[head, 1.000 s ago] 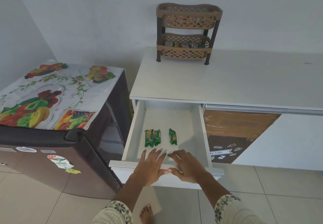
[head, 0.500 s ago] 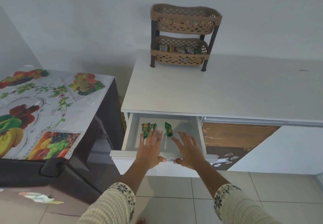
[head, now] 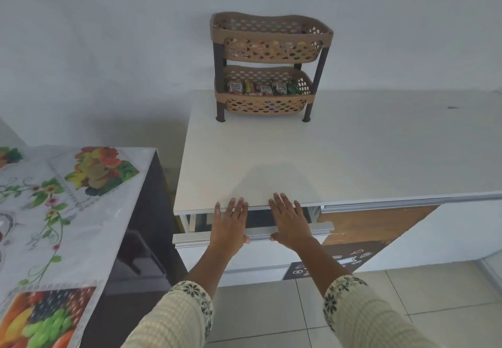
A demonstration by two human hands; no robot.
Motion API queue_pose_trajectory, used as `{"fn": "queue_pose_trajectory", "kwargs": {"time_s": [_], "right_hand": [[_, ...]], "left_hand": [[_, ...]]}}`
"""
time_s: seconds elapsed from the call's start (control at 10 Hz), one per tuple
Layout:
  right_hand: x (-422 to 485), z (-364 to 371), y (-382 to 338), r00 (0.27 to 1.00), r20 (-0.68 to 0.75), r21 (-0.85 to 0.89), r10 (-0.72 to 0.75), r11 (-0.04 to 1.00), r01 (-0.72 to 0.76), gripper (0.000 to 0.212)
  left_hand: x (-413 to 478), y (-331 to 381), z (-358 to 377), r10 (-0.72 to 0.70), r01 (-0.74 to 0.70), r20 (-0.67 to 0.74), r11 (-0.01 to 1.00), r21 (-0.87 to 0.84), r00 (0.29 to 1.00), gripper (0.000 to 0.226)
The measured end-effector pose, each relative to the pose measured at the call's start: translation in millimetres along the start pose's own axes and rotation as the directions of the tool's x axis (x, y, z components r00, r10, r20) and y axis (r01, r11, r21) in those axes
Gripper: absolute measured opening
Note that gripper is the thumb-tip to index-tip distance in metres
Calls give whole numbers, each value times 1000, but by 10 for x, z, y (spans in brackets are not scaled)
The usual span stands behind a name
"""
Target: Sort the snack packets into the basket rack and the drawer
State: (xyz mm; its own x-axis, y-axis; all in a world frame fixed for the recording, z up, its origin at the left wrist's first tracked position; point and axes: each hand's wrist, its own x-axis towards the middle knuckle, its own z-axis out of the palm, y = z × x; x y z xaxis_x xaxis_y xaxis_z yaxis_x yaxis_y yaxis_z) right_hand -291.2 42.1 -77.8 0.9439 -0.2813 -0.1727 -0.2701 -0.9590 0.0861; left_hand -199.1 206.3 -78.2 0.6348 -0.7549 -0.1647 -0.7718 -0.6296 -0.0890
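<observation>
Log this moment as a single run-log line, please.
left hand, right hand: flat on drawer front | drawer: slightly open | rack: packets in lower basket

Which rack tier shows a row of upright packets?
The lower tier: packets stand in a row above the front wall. In the upper tier contents barely show.

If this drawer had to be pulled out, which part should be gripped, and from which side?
The silver handle rail along the top of the drawer front, from the front and above. It runs the full width, juts forward, and the gap under the countertop probably leaves room to hook fingers over it.
</observation>
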Motion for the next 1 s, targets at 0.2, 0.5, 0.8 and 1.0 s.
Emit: {"fn": "queue_pose_trajectory", "kwargs": {"time_s": [0.2,0.5,0.8,1.0], "right_hand": [[290,-7,-39,991,-127,-1,33,999,-34,66],[568,-79,43,971,-219,-194,-99,979,56,45],[794,-314,459,917,-109,-92,-384,922,375,54],[1286,-648,602,964,-139,139,-228,959,247,49]], "left_hand": [[266,-337,-74,31,-40,-142,997,-64,989,56],[495,-406,-61,163,-132,-264,983,129,951,56],[710,-594,-383,288,-259,-165,950,176,943,48],[1361,-674,-974,79,-76,-84,996,41,993,58]]}}
